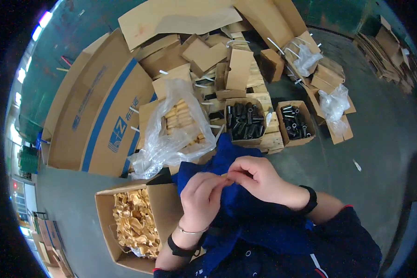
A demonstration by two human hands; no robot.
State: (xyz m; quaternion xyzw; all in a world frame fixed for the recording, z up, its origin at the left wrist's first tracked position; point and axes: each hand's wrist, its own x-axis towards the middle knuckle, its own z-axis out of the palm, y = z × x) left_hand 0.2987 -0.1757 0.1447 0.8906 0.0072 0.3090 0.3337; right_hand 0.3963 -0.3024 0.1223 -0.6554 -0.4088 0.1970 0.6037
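Note:
Over my lap, covered in dark blue cloth, my two hands meet. My left hand is closed in a pinch, fingers curled toward the right. Thumb and fingers of my right hand are pinched together at the same spot. A sliver of a small yellowish piece shows between the fingertips; its kind is mostly hidden. Just beyond the hands stands a carton of black tubes. Left of it, clear plastic partly covers rows of tan, roll-like pieces.
A carton of crumpled tan pieces stands at the lower left. Another carton of black, ring-ended parts is right of the wooden pallet. A large cardboard panel leans at the left. Clear bags and flattened cardboard lie right.

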